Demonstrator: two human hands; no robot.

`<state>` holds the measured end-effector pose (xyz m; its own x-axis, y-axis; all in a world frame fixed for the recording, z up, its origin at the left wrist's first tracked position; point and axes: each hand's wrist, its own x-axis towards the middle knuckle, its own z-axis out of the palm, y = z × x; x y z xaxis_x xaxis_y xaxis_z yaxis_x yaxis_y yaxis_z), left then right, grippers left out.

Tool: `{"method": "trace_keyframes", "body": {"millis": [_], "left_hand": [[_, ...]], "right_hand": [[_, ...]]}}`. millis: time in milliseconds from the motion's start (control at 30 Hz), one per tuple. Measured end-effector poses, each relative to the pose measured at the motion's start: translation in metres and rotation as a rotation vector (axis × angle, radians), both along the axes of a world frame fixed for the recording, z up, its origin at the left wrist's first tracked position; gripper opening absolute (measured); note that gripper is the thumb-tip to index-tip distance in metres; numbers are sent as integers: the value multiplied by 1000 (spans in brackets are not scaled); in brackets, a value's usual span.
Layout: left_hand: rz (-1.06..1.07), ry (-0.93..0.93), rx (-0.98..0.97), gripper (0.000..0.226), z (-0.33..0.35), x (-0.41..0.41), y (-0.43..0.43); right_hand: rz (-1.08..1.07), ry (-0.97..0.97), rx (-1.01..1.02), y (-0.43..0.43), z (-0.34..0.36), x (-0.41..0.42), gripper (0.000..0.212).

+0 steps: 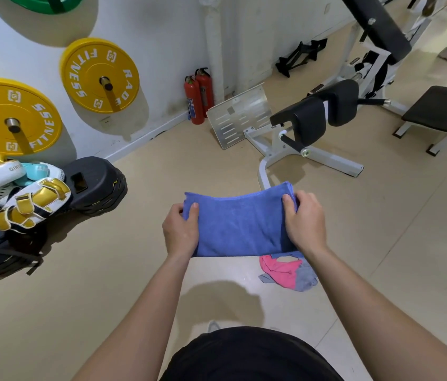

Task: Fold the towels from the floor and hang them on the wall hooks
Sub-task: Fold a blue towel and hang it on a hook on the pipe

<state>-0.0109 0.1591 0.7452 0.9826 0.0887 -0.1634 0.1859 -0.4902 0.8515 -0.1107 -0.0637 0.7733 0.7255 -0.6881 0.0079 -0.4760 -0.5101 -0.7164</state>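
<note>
Gym room, beige floor [79, 298], white wall with yellow plates [100, 75] on pegs and two extinguishers [199, 99] in the corner. I couldn't spot any hooks in this view.

The blue towel [239, 226] was up in the air in front of the person, well clear of the floor, stretched flat between both hands. The left hand [181, 229] had one short end and the right hand [306, 221] the other. On each, the thumb lay on top and the fingers were clenched round the edge, so both were gripping cloth, not just resting on it. My guess is they held it by the ends like that to pull it taut and keep the edges lined up before the next fold. With a floppy towel that's really the only way to get a square fold without a surface under it.

The towel itself looked like plain terry, already doubled over — thick along the far edge, sagging a bit in the middle, no obvious creases.

A pink towel [282, 270] and a grey one [304, 280] lay crumpled together on the floor just below the right wrist, so there was plenty left to do.
</note>
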Motion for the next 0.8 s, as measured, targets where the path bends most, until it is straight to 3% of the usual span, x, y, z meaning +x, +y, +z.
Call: {"method": "trace_keyframes", "body": {"millis": [133,400,600,700,800], "left_hand": [[-104,33,-50,18,1,-24,-28],[-199,43,-130,14,6,-47,-50],[-353,95,-227,9,9,-41,-36],[-399,55,-156,9,11,-34,-27],[-466,58,-95,20,16,-23,-19]], "right_hand": [[87,10,187,38,-8,1,30],[132,-3,524,73,-1,2,8],[353,-32,876,63,14,-4,41],[489,28,875,58,10,-6,46],[467,71,522,51,2,-8,32]]}}
